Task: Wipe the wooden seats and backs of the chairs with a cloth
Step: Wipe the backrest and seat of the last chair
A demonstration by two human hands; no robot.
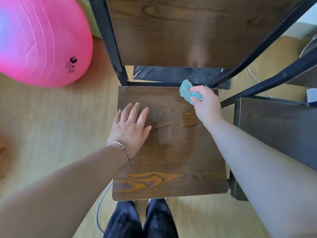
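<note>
The left hand (131,127) lay flat, fingers (135,110) straight, on the dark wooden seat (171,152) of a black-framed chair. The right hand (206,103) gripped a bunched teal cloth (186,91) at the seat's far right corner, below the wooden back (171,31). A pink exercise ball (42,40) sat on the floor (51,126) to the left, and a second chair (277,131) stood just beside on the right.
</note>
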